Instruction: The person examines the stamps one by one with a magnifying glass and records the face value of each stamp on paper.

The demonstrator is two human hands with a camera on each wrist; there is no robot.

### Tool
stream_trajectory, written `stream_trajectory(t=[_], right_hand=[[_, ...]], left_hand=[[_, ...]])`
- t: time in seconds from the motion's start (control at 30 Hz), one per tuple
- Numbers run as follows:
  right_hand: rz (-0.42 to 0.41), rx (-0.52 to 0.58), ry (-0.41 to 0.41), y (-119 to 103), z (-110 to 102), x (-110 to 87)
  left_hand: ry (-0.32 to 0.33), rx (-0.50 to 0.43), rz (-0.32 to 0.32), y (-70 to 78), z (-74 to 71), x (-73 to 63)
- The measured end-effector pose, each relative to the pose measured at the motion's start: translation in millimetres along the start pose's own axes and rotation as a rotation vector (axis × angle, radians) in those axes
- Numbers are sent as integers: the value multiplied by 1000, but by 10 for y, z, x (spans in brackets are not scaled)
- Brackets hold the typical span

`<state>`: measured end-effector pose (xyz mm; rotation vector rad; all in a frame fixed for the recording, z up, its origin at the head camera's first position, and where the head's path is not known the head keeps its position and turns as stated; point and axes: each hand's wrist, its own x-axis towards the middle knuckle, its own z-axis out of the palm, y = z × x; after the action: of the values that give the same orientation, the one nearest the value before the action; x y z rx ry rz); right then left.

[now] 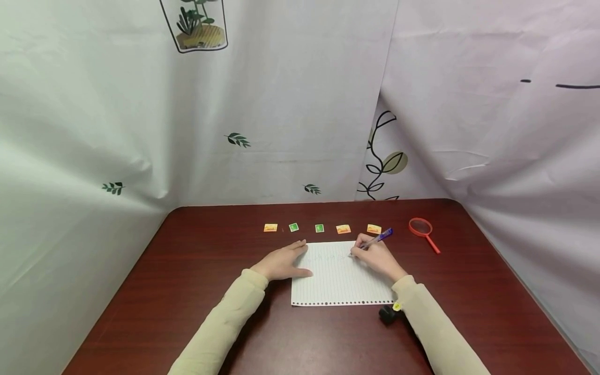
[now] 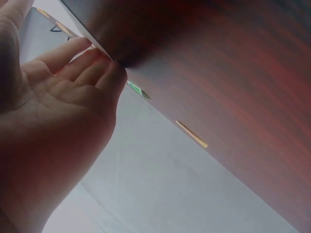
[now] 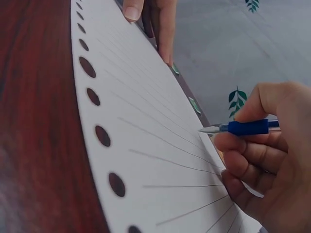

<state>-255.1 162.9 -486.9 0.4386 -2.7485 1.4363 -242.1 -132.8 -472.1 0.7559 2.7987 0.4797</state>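
Note:
A lined sheet of paper (image 1: 335, 284) with a row of punched holes along its near edge lies on the dark red table. My right hand (image 1: 377, 258) pinches a blue pen (image 1: 385, 234), its tip at the upper part of the sheet, where faint writing shows. In the right wrist view the pen (image 3: 248, 127) slants over the ruled lines, with the fingers curled round its blue grip. My left hand (image 1: 283, 262) rests on the sheet's left edge, thumb spread and fingers extended. Its palm (image 2: 63, 107) fills the left of the left wrist view.
Behind the sheet lies a row of small stamps: an orange one (image 1: 270, 227), green ones (image 1: 320, 228) and more orange ones (image 1: 344, 229). A red magnifying glass (image 1: 421, 227) lies at the right. A black object (image 1: 387, 315) sits by the right wrist. White printed cloth surrounds the table.

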Motion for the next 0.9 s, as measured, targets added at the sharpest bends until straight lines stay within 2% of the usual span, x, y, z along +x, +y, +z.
stream_trajectory(t=[0.4,0.67,0.9], right_hand=[[12,7,-20,13,-19,-4],[12,-8,28,20,-36,-13],[25,-10,36,23,-25,-13]], left_hand=[[1,6,4,-20,16,12],[2,4,0,-12,19,19],[0,8,-2,-8,11,9]])
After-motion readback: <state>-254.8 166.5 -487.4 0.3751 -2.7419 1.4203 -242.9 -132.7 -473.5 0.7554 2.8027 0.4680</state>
